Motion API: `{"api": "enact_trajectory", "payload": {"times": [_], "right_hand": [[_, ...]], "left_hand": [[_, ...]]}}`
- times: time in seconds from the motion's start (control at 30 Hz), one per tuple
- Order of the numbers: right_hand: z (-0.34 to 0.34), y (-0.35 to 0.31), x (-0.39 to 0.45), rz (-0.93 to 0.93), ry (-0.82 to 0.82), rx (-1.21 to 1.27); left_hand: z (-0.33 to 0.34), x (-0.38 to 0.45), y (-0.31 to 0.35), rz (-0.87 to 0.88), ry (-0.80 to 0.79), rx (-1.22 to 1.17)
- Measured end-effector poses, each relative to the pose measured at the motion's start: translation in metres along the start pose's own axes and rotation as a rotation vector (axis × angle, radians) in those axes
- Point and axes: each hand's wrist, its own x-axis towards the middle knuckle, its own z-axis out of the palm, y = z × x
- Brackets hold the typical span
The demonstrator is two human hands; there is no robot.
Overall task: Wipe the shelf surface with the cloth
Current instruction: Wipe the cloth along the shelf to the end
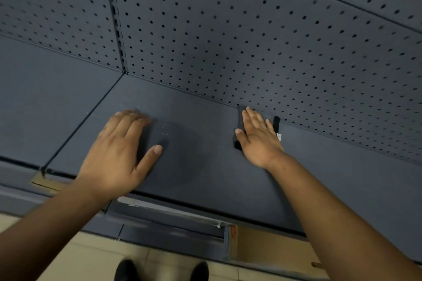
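Head view: your right hand (255,137) presses the dark cloth (276,123) flat, fingers straight; your left hand (121,150) rests spread on the shelf (205,166). Loose cloth edges could bunch up and skip patches.

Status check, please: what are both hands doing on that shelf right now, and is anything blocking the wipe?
Left hand flat on shelf, holding nothing. Right hand pressing dark cloth flat near pegboard back wall. Nothing in the way.
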Motion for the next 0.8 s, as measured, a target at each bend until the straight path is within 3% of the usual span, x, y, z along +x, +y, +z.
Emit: {"api": "enact_trajectory", "payload": {"times": [0.43, 0.6, 0.8], "right_hand": [[0.031, -0.043, -0.145, -0.094, 0.006, 0.016], [0.029, -0.047, -0.136, -0.073, 0.017, 0.016], [0.023, -0.043, -0.064, -0.018, 0.013, 0.040]], "left_hand": [[-0.008, -0.005, -0.005, 0.010, 0.019, -0.059], [-0.014, -0.007, -0.032, 0.000, 0.027, 0.027], [-0.010, -0.007, -0.035, 0.006, 0.022, 0.020]]}}
